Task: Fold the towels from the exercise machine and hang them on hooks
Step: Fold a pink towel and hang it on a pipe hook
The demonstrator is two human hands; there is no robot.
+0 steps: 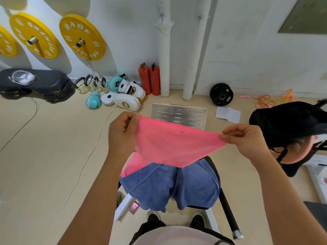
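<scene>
Beige gym flooring and a white wall fill the head view, seen from above looking down. A pink towel is held stretched in mid-air at the centre, its top edge pulled taut, probably so that it can be squared up for a fold. One corner is pinched by the left hand, fingers curled around the cloth; the other corner is pinched by the right hand between thumb and fingertips. Just below, a blue towel is draped over the exercise machine, still unfolded, with more pink cloth beside it. Two small hooks are fixed high on the far wall. Between the person and that wall, a slotted metal plate lies on the floor. Far left, yellow weight plates, boxing gloves and two red fire extinguishers are seen.
</scene>
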